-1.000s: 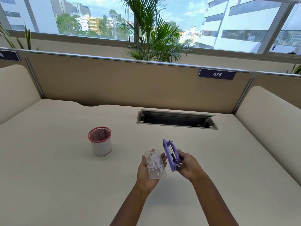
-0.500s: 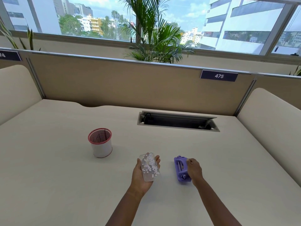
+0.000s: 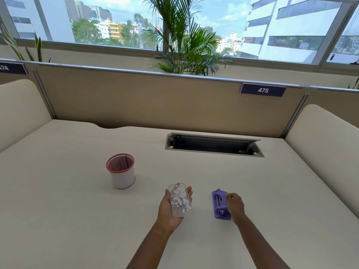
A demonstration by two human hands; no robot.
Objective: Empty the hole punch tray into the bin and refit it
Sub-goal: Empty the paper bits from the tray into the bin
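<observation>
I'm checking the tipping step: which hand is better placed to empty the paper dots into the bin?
Left. The left hand already holds the clear tray of paper dots and is nearer the bin. The right hand rests on the purple punch, farther away.

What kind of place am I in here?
Most likely an open-plan office workstation: a desk with a partition carrying a number plate reading 475, and a cable hatch in the desktop.
</observation>
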